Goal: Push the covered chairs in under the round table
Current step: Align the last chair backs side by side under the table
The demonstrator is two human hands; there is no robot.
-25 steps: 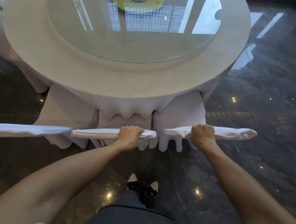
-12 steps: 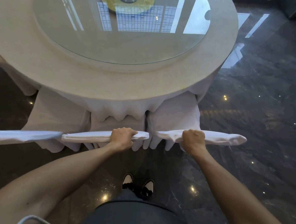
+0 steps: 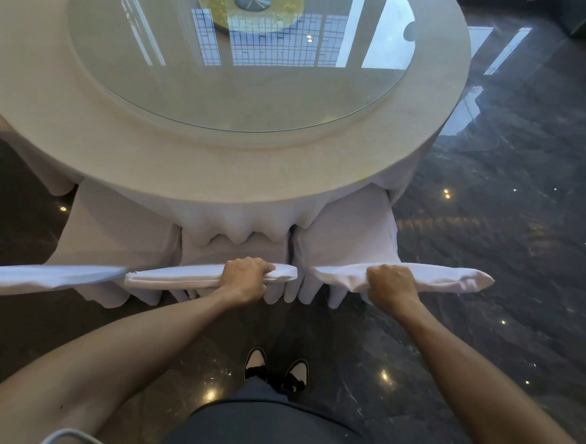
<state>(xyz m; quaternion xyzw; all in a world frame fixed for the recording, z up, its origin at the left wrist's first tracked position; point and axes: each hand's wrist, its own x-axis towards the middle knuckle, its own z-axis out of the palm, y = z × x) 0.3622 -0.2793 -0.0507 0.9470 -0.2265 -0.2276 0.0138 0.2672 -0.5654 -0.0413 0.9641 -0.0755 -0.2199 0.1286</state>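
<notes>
The dark polished floor (image 3: 508,233) filled the frame from nine o'clock round to three, glinting with small lights. At twelve o'clock sat the round table (image 3: 95,136), draped in a pale cloth (image 3: 237,219) whose scalloped hem hung down at the centre, and topped with a glass turntable (image 3: 223,92) mirroring a gridded ceiling; a gold disc (image 3: 214,4) showed at its very top.

And there were the covered chairs, three in a row just below the table's near edge! The left chair (image 3: 44,276) ran off at nine o'clock, its top rail blurred. The middle chair (image 3: 180,277) sat dead centre, its seat tucked partly beneath the hanging cloth. The right chair (image 3: 434,280) stood at two o'clock from the person's feet, its seat also under the table's rim.

The left hand (image 3: 244,277) was wrapped tight round the middle chair's top rail, near its right end. The right hand (image 3: 388,284) was clenched on the right chair's rail, bunching the cover. Both arms reached out nearly straight.

Down at six o'clock, two dark-and-white shoes (image 3: 275,370) stood together on the floor.
</notes>
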